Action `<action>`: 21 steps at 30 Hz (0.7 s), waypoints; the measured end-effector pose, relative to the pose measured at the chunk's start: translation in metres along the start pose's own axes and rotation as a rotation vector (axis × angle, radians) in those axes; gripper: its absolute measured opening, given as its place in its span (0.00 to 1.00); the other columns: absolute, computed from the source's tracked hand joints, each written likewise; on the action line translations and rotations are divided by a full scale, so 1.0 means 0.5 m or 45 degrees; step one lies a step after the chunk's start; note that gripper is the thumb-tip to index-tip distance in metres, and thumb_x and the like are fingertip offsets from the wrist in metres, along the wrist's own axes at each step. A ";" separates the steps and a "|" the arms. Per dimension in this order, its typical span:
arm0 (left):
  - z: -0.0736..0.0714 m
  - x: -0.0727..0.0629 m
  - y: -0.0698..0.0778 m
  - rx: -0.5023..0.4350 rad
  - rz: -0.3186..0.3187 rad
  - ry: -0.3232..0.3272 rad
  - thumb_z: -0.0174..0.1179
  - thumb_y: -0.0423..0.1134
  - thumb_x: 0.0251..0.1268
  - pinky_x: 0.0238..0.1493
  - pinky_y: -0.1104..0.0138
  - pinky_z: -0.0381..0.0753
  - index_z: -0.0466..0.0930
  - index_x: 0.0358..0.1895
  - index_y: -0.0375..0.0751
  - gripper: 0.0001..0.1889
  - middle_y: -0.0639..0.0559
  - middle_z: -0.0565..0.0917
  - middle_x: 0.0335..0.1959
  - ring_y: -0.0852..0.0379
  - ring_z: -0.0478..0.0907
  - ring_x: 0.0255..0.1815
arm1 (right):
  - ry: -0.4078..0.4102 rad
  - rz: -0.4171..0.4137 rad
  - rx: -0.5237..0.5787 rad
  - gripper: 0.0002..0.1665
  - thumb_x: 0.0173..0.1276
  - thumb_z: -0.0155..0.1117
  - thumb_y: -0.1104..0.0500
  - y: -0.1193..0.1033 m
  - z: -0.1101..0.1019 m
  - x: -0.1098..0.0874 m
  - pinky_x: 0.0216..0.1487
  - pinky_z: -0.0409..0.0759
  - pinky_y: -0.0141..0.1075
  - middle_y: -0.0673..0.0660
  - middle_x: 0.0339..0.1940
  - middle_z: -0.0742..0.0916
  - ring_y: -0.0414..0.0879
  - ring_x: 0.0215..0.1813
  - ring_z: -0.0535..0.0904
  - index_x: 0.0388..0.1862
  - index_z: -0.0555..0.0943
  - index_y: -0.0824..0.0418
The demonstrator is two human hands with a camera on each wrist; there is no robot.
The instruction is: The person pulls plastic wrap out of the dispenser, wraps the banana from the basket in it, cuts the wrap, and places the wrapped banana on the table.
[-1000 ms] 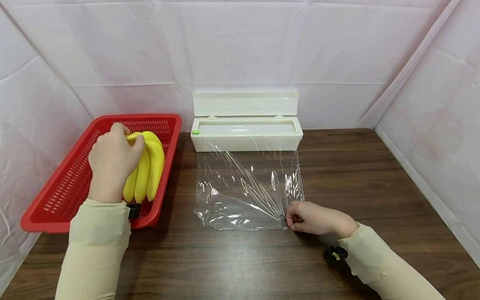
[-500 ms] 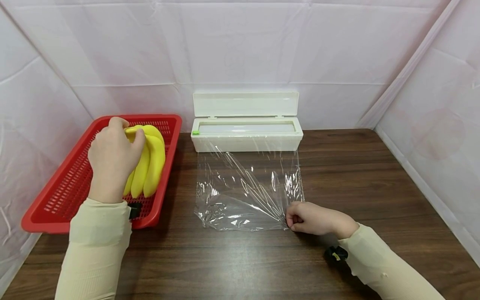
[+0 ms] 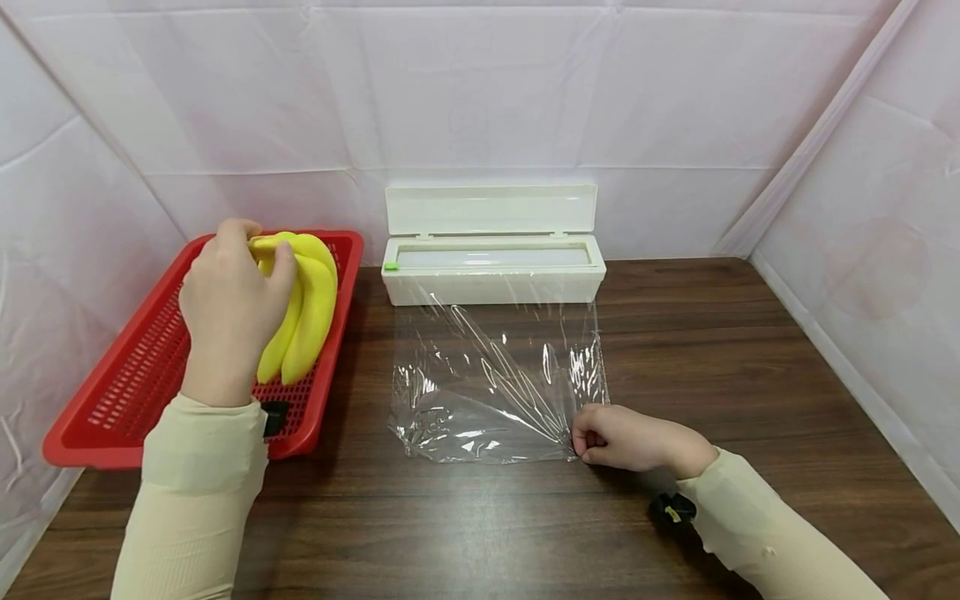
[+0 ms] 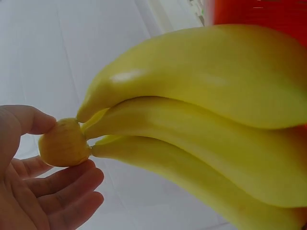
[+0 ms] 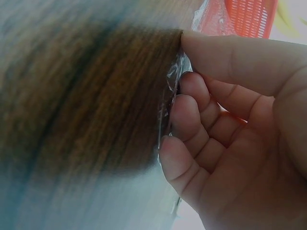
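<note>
My left hand [image 3: 232,308] pinches a bunch of yellow bananas [image 3: 318,304] by its stem, over the red basket [image 3: 63,437]. In the left wrist view the thumb and fingers close on the rounded stem end [image 4: 64,143], and the bananas [image 4: 201,76] hang away from it. At the right, my right hand [image 3: 637,435] pinches the near right corner of a sheet of cling film [image 3: 480,392]. The film gathers in creases toward that grip and runs back to a white dispenser [image 3: 495,287]. In the right wrist view the film's edge [image 5: 168,91] runs along the fingertips.
The dispenser's lid [image 3: 491,208] stands raised at the back, and a small green cutter slider [image 3: 392,266] sits at its left end. Pale sheeting [image 3: 480,92] walls in the dark wooden table [image 3: 465,533] at the back and both sides.
My left hand has lifted the bananas higher, up and away from the basket's floor, and slightly to the right. The right hand and the film have stayed in place.
</note>
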State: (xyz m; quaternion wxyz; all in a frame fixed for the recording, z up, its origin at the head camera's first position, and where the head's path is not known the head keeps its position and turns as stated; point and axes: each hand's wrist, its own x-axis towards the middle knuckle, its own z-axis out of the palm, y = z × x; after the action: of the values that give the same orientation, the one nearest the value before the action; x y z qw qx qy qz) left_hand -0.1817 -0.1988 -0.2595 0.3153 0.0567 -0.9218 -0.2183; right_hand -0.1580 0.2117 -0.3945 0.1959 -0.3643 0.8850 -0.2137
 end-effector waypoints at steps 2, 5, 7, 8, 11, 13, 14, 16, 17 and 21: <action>-0.001 0.000 0.005 -0.012 0.017 0.023 0.48 0.45 0.66 0.31 0.45 0.73 0.72 0.51 0.29 0.21 0.31 0.79 0.39 0.34 0.74 0.33 | 0.002 0.000 0.001 0.13 0.58 0.62 0.69 0.000 0.000 0.000 0.33 0.66 0.27 0.46 0.28 0.73 0.35 0.31 0.66 0.22 0.74 0.53; -0.002 0.000 0.012 -0.030 0.038 0.054 0.48 0.44 0.66 0.31 0.45 0.73 0.73 0.50 0.29 0.20 0.32 0.80 0.39 0.35 0.75 0.33 | 0.002 -0.001 0.009 0.12 0.58 0.62 0.69 0.000 0.000 -0.001 0.33 0.66 0.27 0.46 0.28 0.73 0.35 0.31 0.66 0.22 0.74 0.53; -0.003 0.000 0.017 -0.040 0.050 0.073 0.49 0.44 0.66 0.32 0.45 0.73 0.73 0.50 0.29 0.20 0.32 0.80 0.39 0.35 0.75 0.33 | 0.000 -0.003 0.015 0.12 0.58 0.62 0.69 -0.001 0.000 -0.001 0.33 0.66 0.27 0.46 0.28 0.73 0.35 0.32 0.67 0.22 0.74 0.53; -0.004 0.000 0.018 -0.044 0.054 0.082 0.49 0.44 0.66 0.31 0.45 0.73 0.73 0.50 0.29 0.20 0.32 0.80 0.39 0.35 0.75 0.33 | -0.001 -0.002 0.016 0.12 0.58 0.62 0.69 -0.001 0.000 -0.001 0.33 0.66 0.27 0.46 0.28 0.73 0.35 0.32 0.67 0.22 0.74 0.53; -0.005 0.001 0.023 -0.056 0.071 0.109 0.49 0.43 0.66 0.31 0.45 0.73 0.73 0.50 0.29 0.20 0.33 0.80 0.39 0.36 0.75 0.32 | 0.000 -0.004 0.013 0.12 0.58 0.62 0.69 -0.002 0.000 -0.002 0.33 0.66 0.27 0.46 0.28 0.73 0.35 0.32 0.67 0.22 0.74 0.53; -0.006 0.001 0.026 -0.060 0.083 0.127 0.50 0.43 0.65 0.31 0.46 0.72 0.73 0.50 0.29 0.20 0.33 0.80 0.38 0.36 0.74 0.32 | 0.002 -0.004 0.008 0.12 0.58 0.62 0.69 -0.002 -0.001 -0.002 0.33 0.66 0.27 0.46 0.28 0.73 0.35 0.32 0.67 0.22 0.74 0.53; -0.006 0.001 0.028 -0.061 0.087 0.134 0.50 0.43 0.65 0.31 0.46 0.72 0.73 0.50 0.29 0.19 0.33 0.80 0.37 0.36 0.74 0.31 | 0.002 -0.002 0.005 0.12 0.58 0.62 0.69 -0.002 -0.001 -0.002 0.33 0.66 0.27 0.46 0.28 0.73 0.35 0.32 0.67 0.22 0.74 0.53; -0.006 0.001 0.031 -0.068 0.102 0.148 0.50 0.43 0.65 0.30 0.46 0.72 0.73 0.50 0.29 0.19 0.33 0.80 0.37 0.36 0.74 0.31 | 0.000 -0.002 0.004 0.12 0.58 0.62 0.69 -0.002 -0.001 -0.001 0.33 0.66 0.27 0.46 0.28 0.73 0.35 0.32 0.66 0.22 0.74 0.53; -0.006 0.002 0.033 -0.074 0.110 0.154 0.50 0.42 0.65 0.30 0.46 0.72 0.73 0.50 0.28 0.19 0.33 0.80 0.36 0.36 0.73 0.30 | -0.001 -0.001 0.004 0.12 0.58 0.62 0.69 -0.002 -0.002 -0.001 0.33 0.66 0.27 0.46 0.27 0.73 0.35 0.32 0.66 0.22 0.74 0.53; -0.006 0.003 0.042 -0.098 0.144 0.174 0.51 0.42 0.65 0.31 0.47 0.72 0.73 0.49 0.27 0.19 0.32 0.80 0.37 0.37 0.73 0.30 | -0.005 0.002 0.006 0.12 0.58 0.62 0.69 -0.002 -0.002 -0.001 0.33 0.66 0.27 0.46 0.28 0.73 0.35 0.32 0.66 0.22 0.74 0.53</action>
State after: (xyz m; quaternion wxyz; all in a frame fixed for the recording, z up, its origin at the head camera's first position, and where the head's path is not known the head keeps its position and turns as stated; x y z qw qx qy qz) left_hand -0.1802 -0.1813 -0.2473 0.3910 0.0073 -0.8909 -0.2311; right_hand -0.1576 0.2116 -0.3931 0.1986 -0.3635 0.8844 -0.2150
